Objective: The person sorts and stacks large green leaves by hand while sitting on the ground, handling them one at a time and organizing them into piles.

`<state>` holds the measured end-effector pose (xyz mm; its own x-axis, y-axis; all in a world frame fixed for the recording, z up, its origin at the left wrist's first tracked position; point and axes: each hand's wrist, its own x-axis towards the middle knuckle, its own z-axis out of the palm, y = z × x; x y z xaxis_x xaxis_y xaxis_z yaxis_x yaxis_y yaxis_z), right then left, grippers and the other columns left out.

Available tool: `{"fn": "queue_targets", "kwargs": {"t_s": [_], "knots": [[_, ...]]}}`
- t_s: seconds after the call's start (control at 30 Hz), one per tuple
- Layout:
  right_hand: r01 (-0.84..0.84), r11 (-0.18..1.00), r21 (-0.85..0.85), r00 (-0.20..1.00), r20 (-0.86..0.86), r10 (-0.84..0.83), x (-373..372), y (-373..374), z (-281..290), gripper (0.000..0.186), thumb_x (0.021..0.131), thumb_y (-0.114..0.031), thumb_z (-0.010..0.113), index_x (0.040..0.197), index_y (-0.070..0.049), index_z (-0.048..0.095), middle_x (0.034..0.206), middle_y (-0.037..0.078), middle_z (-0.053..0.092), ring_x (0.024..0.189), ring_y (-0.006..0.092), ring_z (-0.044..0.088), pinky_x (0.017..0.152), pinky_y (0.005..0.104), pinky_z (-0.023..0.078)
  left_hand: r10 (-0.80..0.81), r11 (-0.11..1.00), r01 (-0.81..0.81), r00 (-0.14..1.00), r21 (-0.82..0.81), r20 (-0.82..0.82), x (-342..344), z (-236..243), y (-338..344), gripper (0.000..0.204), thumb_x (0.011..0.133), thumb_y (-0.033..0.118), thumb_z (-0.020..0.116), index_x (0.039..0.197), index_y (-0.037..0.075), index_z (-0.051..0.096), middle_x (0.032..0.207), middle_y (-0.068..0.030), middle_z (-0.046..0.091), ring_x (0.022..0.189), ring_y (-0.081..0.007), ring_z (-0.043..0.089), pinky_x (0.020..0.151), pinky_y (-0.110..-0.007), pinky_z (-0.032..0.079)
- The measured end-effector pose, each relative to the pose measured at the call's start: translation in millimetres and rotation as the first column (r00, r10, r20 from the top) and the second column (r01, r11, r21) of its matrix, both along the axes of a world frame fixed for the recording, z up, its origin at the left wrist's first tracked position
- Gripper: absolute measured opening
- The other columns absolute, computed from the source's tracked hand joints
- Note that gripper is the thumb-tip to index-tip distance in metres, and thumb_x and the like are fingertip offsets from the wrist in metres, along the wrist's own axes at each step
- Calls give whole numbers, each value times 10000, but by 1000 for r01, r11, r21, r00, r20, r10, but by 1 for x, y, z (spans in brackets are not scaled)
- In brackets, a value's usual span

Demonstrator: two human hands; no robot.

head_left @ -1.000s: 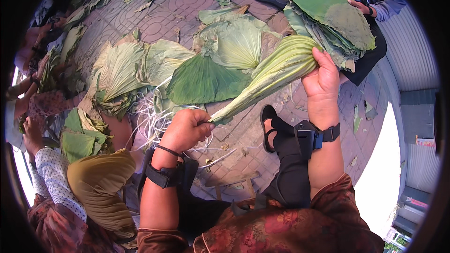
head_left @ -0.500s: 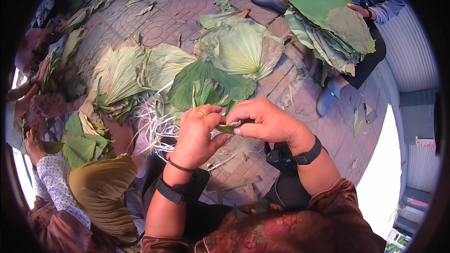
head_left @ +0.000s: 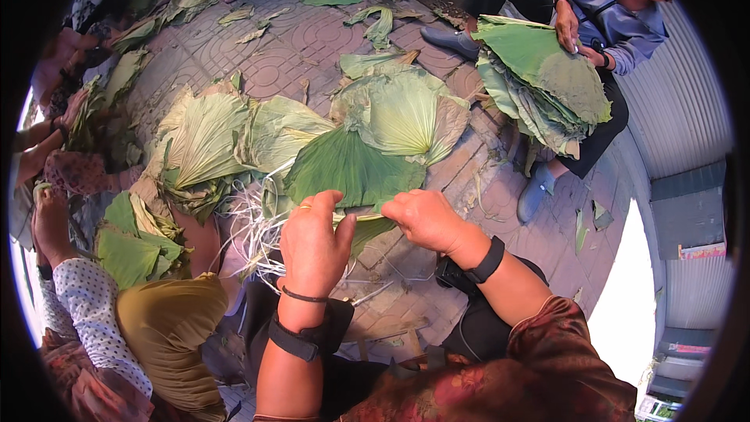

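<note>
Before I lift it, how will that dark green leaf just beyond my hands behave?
The dark green leaf is probably light for its size and rather floppy, as it looks broad and thin. Its fanned creases suggest it may fold along them. It might drag the pale leaf, since the two appear to overlap.

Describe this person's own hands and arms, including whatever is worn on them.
Both hands are gloveless. The left hand wears a gold-coloured ring; a thin dark bracelet circles its wrist, with a wide black forearm strap above. The right hand has a black wrist strap with a dark device. The right sleeve is reddish brown, patterned, slightly shiny.
</note>
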<state>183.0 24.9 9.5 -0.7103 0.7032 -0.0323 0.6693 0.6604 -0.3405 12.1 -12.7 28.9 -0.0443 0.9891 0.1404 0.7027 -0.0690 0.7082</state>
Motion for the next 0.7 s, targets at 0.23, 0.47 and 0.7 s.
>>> {"fn": "queue_targets", "kwargs": {"t_s": [0.23,0.47,0.7], "knots": [[68,996,62,998,-18,-67,17,28,-18,182,574,-45,518,747,-101,506,638,55,483,612,238,486,509,308,394,75,993,-65,992,-102,97,-18,-1,-6,212,626,95,564,807,15,489,729,-137,529,677,-285,509,576,-342,396],[432,845,-316,596,-603,-530,34,91,-19,158,668,-25,499,825,-14,512,693,39,522,606,109,499,541,229,407,82,985,-53,981,-166,176,-17,0,-6,201,631,94,559,802,12,492,724,-136,531,658,-269,518,567,-327,402],[588,321,-742,-157,-494,-855,52,118,-64,209,689,-39,485,891,16,492,714,37,530,627,110,501,579,229,415,60,956,-10,985,-294,161,-21,-9,-2,206,638,104,560,809,13,490,721,-123,533,649,-252,520,566,-313,405]]}}
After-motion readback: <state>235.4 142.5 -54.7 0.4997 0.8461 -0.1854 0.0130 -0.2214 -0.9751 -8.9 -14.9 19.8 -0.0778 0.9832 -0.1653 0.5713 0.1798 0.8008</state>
